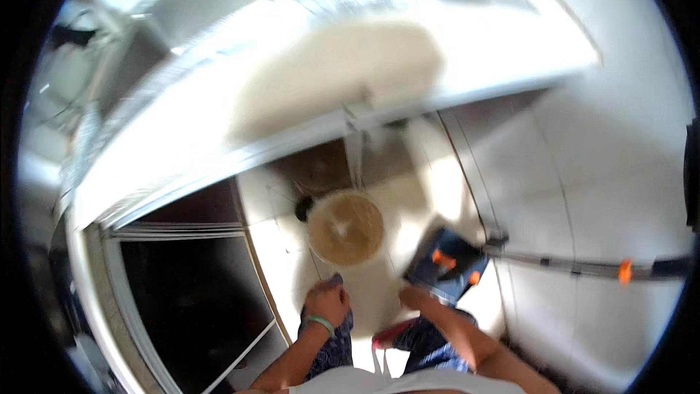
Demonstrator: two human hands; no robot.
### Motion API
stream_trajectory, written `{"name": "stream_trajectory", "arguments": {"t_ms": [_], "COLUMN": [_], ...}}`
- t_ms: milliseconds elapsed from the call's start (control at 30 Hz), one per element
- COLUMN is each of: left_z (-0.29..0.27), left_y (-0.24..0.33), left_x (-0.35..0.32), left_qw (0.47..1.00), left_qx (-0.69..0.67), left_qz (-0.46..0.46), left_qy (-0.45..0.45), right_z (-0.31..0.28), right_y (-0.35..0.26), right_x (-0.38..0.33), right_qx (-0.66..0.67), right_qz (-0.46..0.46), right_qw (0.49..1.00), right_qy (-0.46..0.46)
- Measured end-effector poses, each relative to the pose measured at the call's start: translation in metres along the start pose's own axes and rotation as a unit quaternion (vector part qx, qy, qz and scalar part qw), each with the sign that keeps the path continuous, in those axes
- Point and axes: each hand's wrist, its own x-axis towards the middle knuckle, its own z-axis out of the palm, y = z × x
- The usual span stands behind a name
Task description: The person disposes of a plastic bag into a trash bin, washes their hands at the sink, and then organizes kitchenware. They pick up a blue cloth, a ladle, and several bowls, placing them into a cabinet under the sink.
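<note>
The picture is blurred by motion. My left hand (327,302), with a green band at the wrist, is curled and rests on my knee in blue patterned cloth. My right hand (414,296) reaches forward to the near edge of a blue flat mop head (446,257) with orange clips; its fingers are too blurred to read. A long grey mop pole (576,268) with an orange clip runs from the head off to the right. Just ahead of both hands a round bucket (345,228) of brownish water stands on the pale tiled floor under a thin stream from a tap.
A white counter (292,95) with a pale basin spans the view above the bucket. A dark opening with a metal sliding frame (182,231) lies at the left. White wall tiles (605,160) fill the right. A red thing (390,334) shows between my knees.
</note>
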Motion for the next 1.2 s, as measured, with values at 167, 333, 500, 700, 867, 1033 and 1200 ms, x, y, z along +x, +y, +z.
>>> {"name": "stream_trajectory", "arguments": {"t_ms": [167, 333, 500, 700, 867, 1033, 1200], "left_z": [-0.001, 0.009, -0.011, -0.225, -0.324, -0.332, -0.306], "left_y": [-0.011, -0.016, -0.005, -0.002, -0.016, -0.007, 0.001], "left_x": [-0.041, -0.080, -0.125, -0.117, -0.172, -0.245, -0.277], "left_qw": [0.997, 0.979, 0.948, 0.862, 0.789, 0.843, 0.853], "left_qx": [-0.053, -0.071, -0.237, -0.342, -0.501, -0.486, -0.474], "left_qz": [-0.050, -0.142, -0.123, -0.141, -0.208, -0.180, -0.161], "left_qy": [-0.031, -0.126, 0.175, 0.347, 0.287, 0.145, 0.149], "right_z": [-0.114, -0.174, -0.227, -0.290, -0.298, -0.353, -0.376], "right_y": [-0.044, -0.088, -0.138, -0.169, -0.159, -0.194, -0.216], "right_x": [-0.045, -0.071, -0.107, -0.169, -0.193, -0.201, -0.183], "right_qx": [0.011, 0.019, 0.122, 0.096, 0.071, 0.008, -0.137], "right_qz": [0.033, -0.114, -0.125, -0.110, -0.148, -0.190, -0.225], "right_qw": [0.988, 0.988, 0.981, 0.989, 0.986, 0.982, 0.965], "right_qy": [-0.149, 0.104, 0.090, 0.019, 0.040, 0.014, -0.004]}}
